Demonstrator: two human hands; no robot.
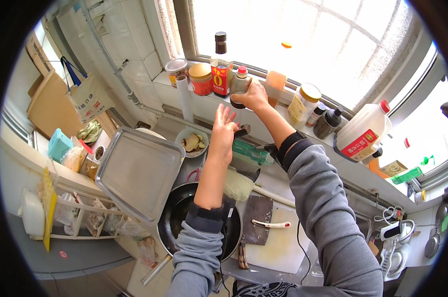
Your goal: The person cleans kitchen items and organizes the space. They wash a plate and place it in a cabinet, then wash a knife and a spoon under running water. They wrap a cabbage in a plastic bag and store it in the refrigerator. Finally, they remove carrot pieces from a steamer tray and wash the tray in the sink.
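Note:
My right hand [252, 94] is closed around a red-capped glass bottle [240, 84] of dark liquid at the windowsill. Just below it my left hand [224, 124] is raised with fingers spread, holding nothing. A dark-capped bottle of dark sauce with a red label [221, 72] stands left of the held bottle. Beneath my left forearm is a dark frying pan [174, 219]. A cleaver [258, 219] and a peeler [271, 224] lie on the white cutting board [283, 252]. Near my left hand is a bowl [182, 138] holding pale sliced pieces, with a green box [250, 151] to its right.
A metal tray [140, 172] lies left of the pan. Jars line the sill, including a yellow-lidded jar [304, 104]; a large white jug [365, 130] stands further right. A white roll [185, 98] stands upright against the wall. The pan handle [156, 270] points toward the lower left.

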